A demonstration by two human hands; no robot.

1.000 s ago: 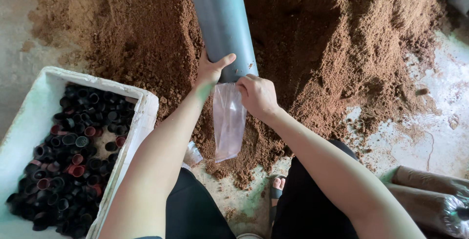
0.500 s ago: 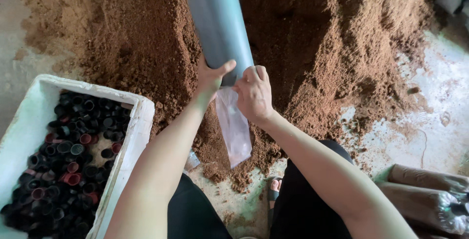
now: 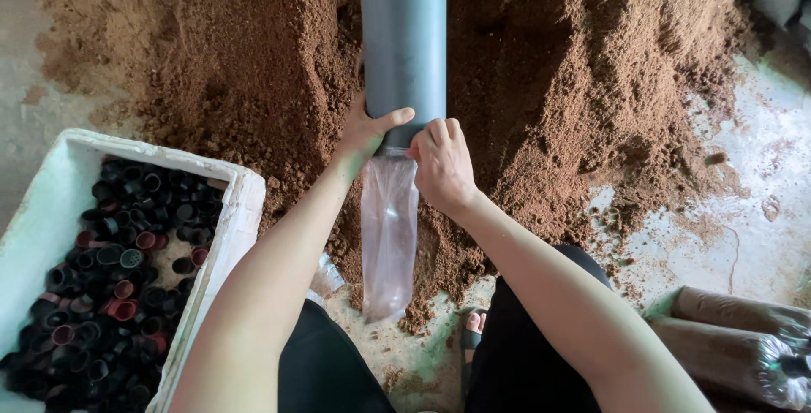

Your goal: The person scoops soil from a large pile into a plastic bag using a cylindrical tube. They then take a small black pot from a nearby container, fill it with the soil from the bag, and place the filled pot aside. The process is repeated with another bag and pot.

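Both hands, left hand (image 3: pixel 369 130) and right hand (image 3: pixel 441 164), gripped the grey pipe's (image 3: pixel 404 50) lower end at frame centre, its long axis running up-frame, clear bag (image 3: pixel 389 231) hanging below.

Clear plastic bag (image 3: pixel 389 236) hangs below the grey pipe (image 3: pixel 404 54); 2 filled bags (image 3: pixel 735 341) lie right.

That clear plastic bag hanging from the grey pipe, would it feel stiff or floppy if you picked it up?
Probably floppy: the clear plastic bag hangs limp and creased below the grey pipe. It looks empty, so likely very light. The left hand and right hand both pinch it at the pipe's mouth, so it may slip off easily.
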